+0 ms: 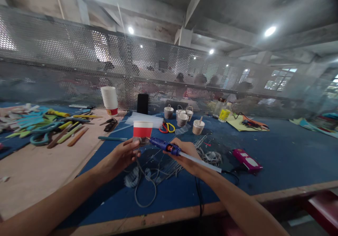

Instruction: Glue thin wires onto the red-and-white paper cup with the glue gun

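Observation:
A red and white paper cup (143, 130) is upright near the middle, with grey cord around its lower part. My left hand (123, 155) is closed on the cup's lower left side, thumb at the cord. Grey cord (145, 205) hangs below it and loops on the blue table. My right hand (186, 153) is wrapped round a blue glue gun (165, 145), which has a long translucent glue stick out of its back. The gun's tip points left and is at the cup's lower right; whether it touches is unclear.
Small cord-wrapped cups (182, 119), red-yellow scissors (168, 127) and stacked paper cups (109, 100) stand or lie behind. Coiled cord (212, 157) and a magenta device (247, 160) are right; tools and foam pieces (69, 134) left. Perforated metal screen (163, 70) at the back.

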### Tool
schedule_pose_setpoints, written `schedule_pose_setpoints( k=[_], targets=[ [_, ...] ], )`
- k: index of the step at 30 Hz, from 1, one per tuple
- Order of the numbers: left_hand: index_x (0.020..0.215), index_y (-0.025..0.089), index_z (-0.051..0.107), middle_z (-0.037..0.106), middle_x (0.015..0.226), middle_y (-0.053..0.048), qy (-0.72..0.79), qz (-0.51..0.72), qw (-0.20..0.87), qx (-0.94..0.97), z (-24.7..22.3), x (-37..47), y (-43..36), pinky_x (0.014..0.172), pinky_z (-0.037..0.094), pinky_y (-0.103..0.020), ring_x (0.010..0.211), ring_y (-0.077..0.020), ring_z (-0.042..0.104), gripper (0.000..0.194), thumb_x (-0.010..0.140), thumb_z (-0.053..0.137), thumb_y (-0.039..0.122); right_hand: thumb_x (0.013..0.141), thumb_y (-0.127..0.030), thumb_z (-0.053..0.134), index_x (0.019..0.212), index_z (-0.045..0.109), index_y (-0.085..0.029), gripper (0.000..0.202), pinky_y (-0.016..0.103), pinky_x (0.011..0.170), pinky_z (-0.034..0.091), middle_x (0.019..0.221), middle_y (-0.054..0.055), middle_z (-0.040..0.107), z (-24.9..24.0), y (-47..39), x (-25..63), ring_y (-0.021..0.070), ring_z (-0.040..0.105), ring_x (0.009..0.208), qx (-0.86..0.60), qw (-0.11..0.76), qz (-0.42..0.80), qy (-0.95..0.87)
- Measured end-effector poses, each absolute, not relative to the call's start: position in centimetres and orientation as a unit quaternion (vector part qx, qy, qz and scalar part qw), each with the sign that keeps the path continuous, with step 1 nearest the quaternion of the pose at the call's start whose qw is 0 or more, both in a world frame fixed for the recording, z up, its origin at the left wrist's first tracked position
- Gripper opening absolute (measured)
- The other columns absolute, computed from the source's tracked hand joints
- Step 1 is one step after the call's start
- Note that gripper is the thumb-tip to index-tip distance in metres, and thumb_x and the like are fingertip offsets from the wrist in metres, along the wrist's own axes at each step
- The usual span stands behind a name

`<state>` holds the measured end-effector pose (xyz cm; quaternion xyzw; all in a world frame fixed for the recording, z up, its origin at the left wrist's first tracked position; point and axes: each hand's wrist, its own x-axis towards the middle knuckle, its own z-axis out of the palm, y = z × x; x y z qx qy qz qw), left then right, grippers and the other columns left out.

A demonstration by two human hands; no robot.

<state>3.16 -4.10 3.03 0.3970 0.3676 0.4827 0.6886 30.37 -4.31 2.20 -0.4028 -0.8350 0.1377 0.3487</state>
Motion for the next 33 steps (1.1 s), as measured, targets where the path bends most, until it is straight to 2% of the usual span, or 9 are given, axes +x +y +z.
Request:
schedule_pose_setpoints(
  k=[6,10,18,26,30,33],
  targets=[
    [0.097,0.015,0.078,0.072,0.081,-0.004,0.364,0.489,0.685,0.399,2.59,3.01,-3.86,0.053,0.047,-0.019,0.063,-0.0122,0.063,0.027,0.075,0.087,0.027,0.092,-0.029,0.065,0.095,0.058,-0.023,0.010,0.023,0.062,0.034,0.076,-0.003,0.066,2.23,-4.33,30.39,0.0147,0.061,0.066,-0.401,0.347,0.144,-0.836],
    [0.096,0.016,0.078,0.068,0.074,-0.003,0.368,0.488,0.682,0.401,2.59,3.03,-3.86,0.052,0.047,-0.019,0.063,-0.0131,0.063,0.026,0.075,0.087,0.027,0.092,-0.031,0.066,0.094,0.058,-0.023,0.010,0.023,0.061,0.034,0.073,-0.004,0.064,2.15,-4.36,30.36,0.0148,0.060,0.063,-0.407,0.353,0.143,-0.830],
    [0.098,0.018,0.079,0.069,0.083,-0.004,0.372,0.479,0.678,0.415,2.49,3.08,-3.92,0.054,0.048,-0.018,0.065,-0.0113,0.061,0.029,0.074,0.089,0.030,0.093,-0.034,0.065,0.094,0.059,-0.023,0.012,0.023,0.061,0.035,0.074,-0.003,0.065,1.95,-4.35,30.22,0.0146,0.060,0.064,-0.413,0.349,0.137,-0.830],
    [0.095,0.017,0.078,0.067,0.077,-0.002,0.368,0.481,0.681,0.411,2.75,3.15,-3.98,0.052,0.047,-0.018,0.064,-0.0111,0.061,0.031,0.072,0.090,0.034,0.091,-0.030,0.067,0.097,0.060,-0.023,0.012,0.022,0.062,0.036,0.078,-0.003,0.066,1.93,-4.20,30.54,0.0151,0.061,0.068,-0.401,0.352,0.155,-0.831],
    [0.097,0.017,0.079,0.071,0.081,-0.003,0.362,0.484,0.687,0.404,2.34,2.91,-3.76,0.052,0.048,-0.018,0.064,-0.0112,0.063,0.031,0.072,0.090,0.032,0.092,-0.037,0.068,0.095,0.061,-0.023,0.016,0.023,0.061,0.037,0.074,-0.003,0.064,1.86,-4.09,30.48,0.0145,0.058,0.065,-0.401,0.371,0.178,-0.819],
    [0.104,0.017,0.079,0.077,0.093,-0.007,0.361,0.484,0.690,0.400,2.25,2.76,-3.62,0.052,0.050,-0.018,0.064,-0.0109,0.064,0.032,0.075,0.087,0.027,0.089,-0.044,0.070,0.091,0.062,-0.022,0.023,0.025,0.061,0.039,0.074,-0.002,0.062,1.80,-3.78,30.22,0.0145,0.055,0.064,-0.402,0.410,0.226,-0.787]
  ],
)
